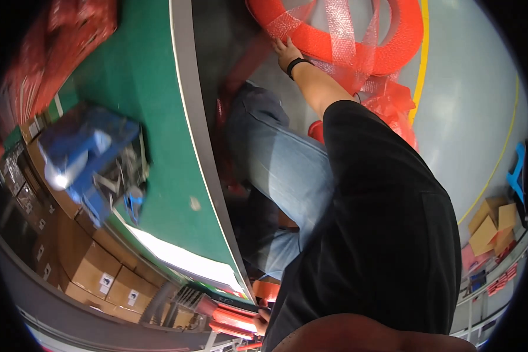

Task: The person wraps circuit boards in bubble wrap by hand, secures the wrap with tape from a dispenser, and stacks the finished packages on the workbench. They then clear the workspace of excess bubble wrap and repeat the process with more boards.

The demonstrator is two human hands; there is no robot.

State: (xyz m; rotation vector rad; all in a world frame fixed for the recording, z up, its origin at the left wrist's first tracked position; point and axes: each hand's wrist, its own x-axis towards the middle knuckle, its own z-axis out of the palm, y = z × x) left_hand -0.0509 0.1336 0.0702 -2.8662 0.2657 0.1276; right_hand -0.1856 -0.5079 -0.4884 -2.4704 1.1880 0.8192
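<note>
My right hand (287, 54), with a black band at its wrist, reaches out at the top of the picture. Its fingers are spread and rest on the near edge of a large red bubble-wrap roll (311, 45) on the floor. Clear and red bubble-wrap strips (341, 29) cross the roll's ring. Far down, by the table's edge, a small part of my left hand (262, 321) shows beside a shiny red plastic-wrapped thing (234, 320). My torso hides most of that hand, and whether it grips anything is unclear.
A green-topped table (164, 146) runs along the left, my jeans-clad legs (281, 158) beside it. On it are a blurred blue bin (91, 141) and red plastic bags (58, 64). Cardboard boxes (97, 267) stand beyond. Loose red bubble wrap (390, 105) and an open carton (493, 226) lie right.
</note>
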